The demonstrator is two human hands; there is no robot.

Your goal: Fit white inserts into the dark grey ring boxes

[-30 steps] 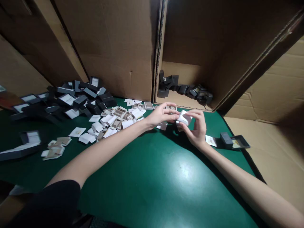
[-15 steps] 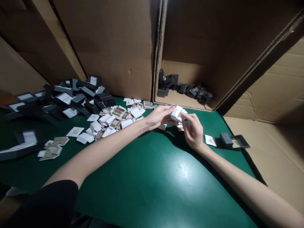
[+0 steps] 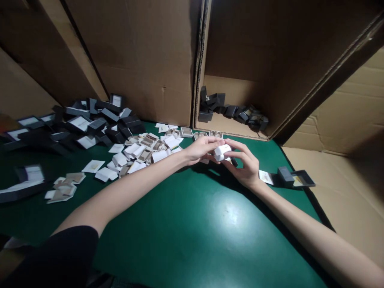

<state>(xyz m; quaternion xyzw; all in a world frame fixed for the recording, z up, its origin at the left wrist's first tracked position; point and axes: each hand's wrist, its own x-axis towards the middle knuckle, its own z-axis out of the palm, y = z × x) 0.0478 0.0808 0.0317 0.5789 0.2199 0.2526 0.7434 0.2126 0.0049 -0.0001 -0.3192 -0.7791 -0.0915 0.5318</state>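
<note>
Between both hands, over the far middle of the green table, is a small white folded card piece (image 3: 222, 151). My left hand (image 3: 201, 149) grips its left side with thumb and fingers. From the right, my right hand (image 3: 244, 162) has its fingers closed on the same piece. Part of the card is hidden by the fingers. Just left of my left hand lies a heap of white and grey-brown folded card inserts (image 3: 160, 155). A dark edge of something shows beneath my right fingers, too covered to name.
Dark boxes with white insides (image 3: 96, 125) are piled at the back left. An open cardboard carton (image 3: 240, 129) at the back holds several black boxes (image 3: 231, 111). An open black box (image 3: 303, 178) and a small card (image 3: 265, 177) lie at the right on the green table (image 3: 192, 232).
The white card piece has been turned and lowered slightly in my hands. My right fingers have shifted from a pinch at its right side to reach over and around it.
</note>
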